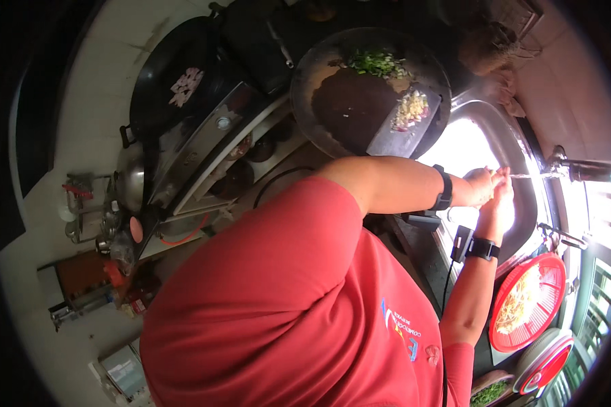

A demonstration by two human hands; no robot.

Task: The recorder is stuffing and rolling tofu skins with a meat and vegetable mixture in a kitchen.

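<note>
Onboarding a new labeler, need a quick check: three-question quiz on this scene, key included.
1. Which fixture are both hands at?
2. True or false: pale pieces lie in the black wok.
3. What colour is the basket that holds pale strands?
A) Blue
B) Red
C) Yellow

Key:
1. The sink
2. True
3. B

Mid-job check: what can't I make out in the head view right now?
All in the head view:
Left hand and right hand: overlap and glare hide whether they hold anything.
Sink: bottom washed out by glare.
Pale pieces in the black wok: too small and dim to identify.
Lower-right greens: cut off by the lower edge.
</note>
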